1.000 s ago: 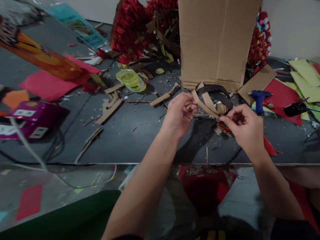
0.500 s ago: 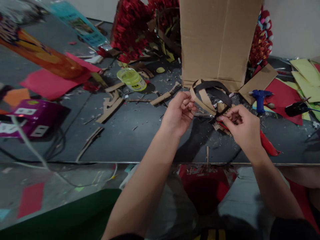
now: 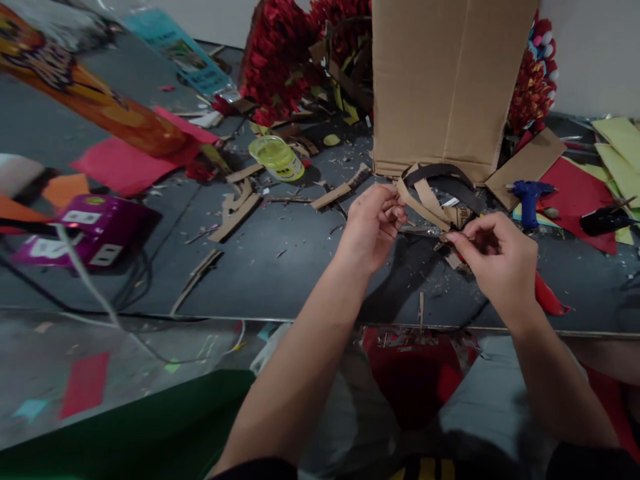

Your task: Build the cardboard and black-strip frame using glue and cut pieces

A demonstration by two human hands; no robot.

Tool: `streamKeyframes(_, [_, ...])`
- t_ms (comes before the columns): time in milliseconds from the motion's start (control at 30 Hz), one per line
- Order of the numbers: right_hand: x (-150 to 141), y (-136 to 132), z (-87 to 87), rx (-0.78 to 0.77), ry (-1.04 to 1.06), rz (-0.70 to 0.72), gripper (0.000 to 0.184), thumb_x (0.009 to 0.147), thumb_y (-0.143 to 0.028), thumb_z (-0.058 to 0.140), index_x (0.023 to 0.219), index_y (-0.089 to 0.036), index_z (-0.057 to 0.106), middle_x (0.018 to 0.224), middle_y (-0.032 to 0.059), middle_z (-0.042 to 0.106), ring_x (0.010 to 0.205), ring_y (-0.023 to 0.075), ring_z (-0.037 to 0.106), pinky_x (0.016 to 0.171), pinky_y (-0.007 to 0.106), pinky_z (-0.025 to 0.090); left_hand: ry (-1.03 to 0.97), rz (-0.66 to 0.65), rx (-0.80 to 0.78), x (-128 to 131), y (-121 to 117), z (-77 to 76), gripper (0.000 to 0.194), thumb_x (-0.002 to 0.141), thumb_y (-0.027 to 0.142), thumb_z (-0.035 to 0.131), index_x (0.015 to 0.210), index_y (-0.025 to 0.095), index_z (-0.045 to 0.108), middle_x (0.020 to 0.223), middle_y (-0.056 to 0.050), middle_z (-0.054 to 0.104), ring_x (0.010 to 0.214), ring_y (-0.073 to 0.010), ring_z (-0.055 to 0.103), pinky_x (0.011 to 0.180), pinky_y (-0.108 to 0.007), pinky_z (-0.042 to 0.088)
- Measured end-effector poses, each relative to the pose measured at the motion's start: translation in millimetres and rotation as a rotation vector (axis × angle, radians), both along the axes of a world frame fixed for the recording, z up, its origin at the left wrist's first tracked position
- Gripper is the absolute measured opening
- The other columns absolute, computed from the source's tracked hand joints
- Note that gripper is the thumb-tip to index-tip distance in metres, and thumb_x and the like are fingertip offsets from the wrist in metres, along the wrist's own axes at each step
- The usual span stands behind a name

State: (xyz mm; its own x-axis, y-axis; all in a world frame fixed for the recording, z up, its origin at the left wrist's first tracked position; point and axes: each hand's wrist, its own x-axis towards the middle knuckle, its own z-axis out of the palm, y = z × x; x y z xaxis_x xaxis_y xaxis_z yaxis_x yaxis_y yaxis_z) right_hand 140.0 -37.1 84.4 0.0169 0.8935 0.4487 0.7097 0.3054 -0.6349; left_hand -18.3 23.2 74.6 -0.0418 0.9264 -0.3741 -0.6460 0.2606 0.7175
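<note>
A looped cardboard strip (image 3: 429, 200), brown on one face and black on another stretch, is held up between my hands above the dark table. My left hand (image 3: 375, 223) pinches the left side of the loop, fingers curled in. At the loop's lower right, my right hand (image 3: 495, 260) grips it between thumb and fingers; the fingertips partly hide that spot. Beneath the loop lie small cardboard scraps (image 3: 457, 262). A red object (image 3: 550, 297) lies by my right wrist, partly covered by it.
Behind my hands stands a tall cardboard panel (image 3: 445, 87). A blue glue gun (image 3: 531, 200) lies to the right, near red paper (image 3: 590, 200). Leftward are a yellow-green tub (image 3: 277, 159), cardboard offcuts (image 3: 235, 217), a purple power strip (image 3: 100, 227) with cables and an orange tube (image 3: 100, 107).
The view has shifted slightly, so the table things appear farther right. Both hands keep their hold on the loop, and the right fingers have moved a little at its lower end.
</note>
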Motion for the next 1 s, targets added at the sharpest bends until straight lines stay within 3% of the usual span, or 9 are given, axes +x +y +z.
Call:
streamKeyframes(700, [1.9,4.0,-0.7,0.069,-0.111,-0.033,0.016,0.079,-0.021,0.062,0.069,-0.022,0.05,0.065,-0.0036,0.056,0.058,0.0099,0.05,0.058,0.025,0.042,-0.012,-0.014,0.019,0.6,-1.8,-1.1,0.023,0.07,0.023,0.07,0.06,0.02,0.051,0.048,0.008,0.05,0.039,-0.0031,0.049,0.044,-0.013,0.043])
streamKeyframes(1000, [5.5,6.2,-1.0,-0.02,0.05,-0.018,0.019,0.078,-0.024,0.065,0.069,-0.022,0.049,0.061,-0.0054,0.052,0.054,0.0084,0.047,0.054,0.024,0.04,-0.027,0.002,-0.016,-0.6,-0.1,-1.3,0.022,0.072,0.022,0.067,0.059,0.019,0.05,0.05,0.006,0.053,0.04,-0.0029,0.049,0.045,-0.012,0.043])
